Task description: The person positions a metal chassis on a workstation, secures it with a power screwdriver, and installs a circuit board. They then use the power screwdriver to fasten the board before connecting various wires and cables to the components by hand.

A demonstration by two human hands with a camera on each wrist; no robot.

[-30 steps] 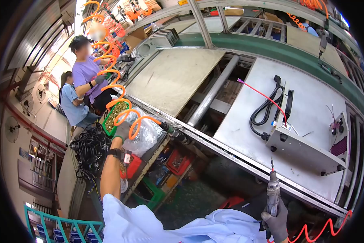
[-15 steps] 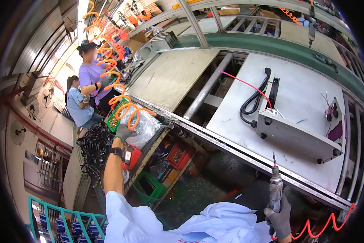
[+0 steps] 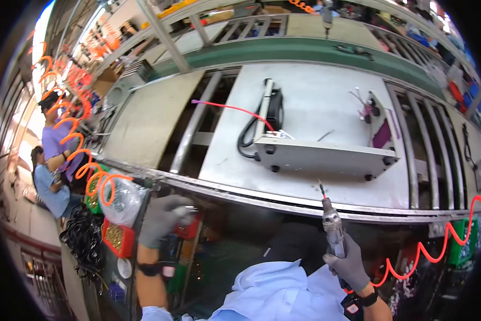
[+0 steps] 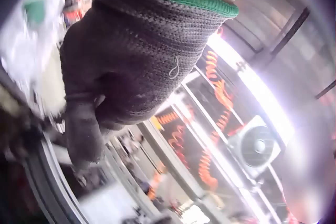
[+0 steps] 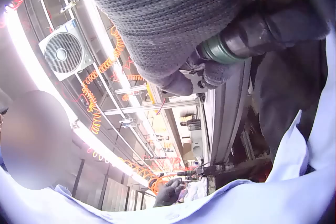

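My gloved right hand [image 3: 348, 263] grips a grey pneumatic screwdriver [image 3: 333, 227], its bit pointing up towards the bench edge. The tool's dark body [image 5: 273, 27] also shows in the right wrist view. My gloved left hand [image 3: 164, 218] is blurred in front of the bench's left part, fingers curled. A small shiny piece [image 3: 191, 208] shows at its fingertips, too blurred to name. On the white board [image 3: 310, 80] stands an open metal housing [image 3: 326, 158] with a black power cord [image 3: 244, 136] and a loose red wire [image 3: 232, 108].
Left of me are a red bin of small brass-coloured parts [image 3: 117, 238], a clear plastic bag [image 3: 125, 200] and bundled black cables [image 3: 82, 232]. A coiled red hose [image 3: 420, 257] runs at right. Metal rollers [image 3: 428, 144] flank the board. Two people work at far left.
My left hand has left the green bin and plastic bag and come right, nearer me. The head view has turned right. The right hand still holds the screwdriver.
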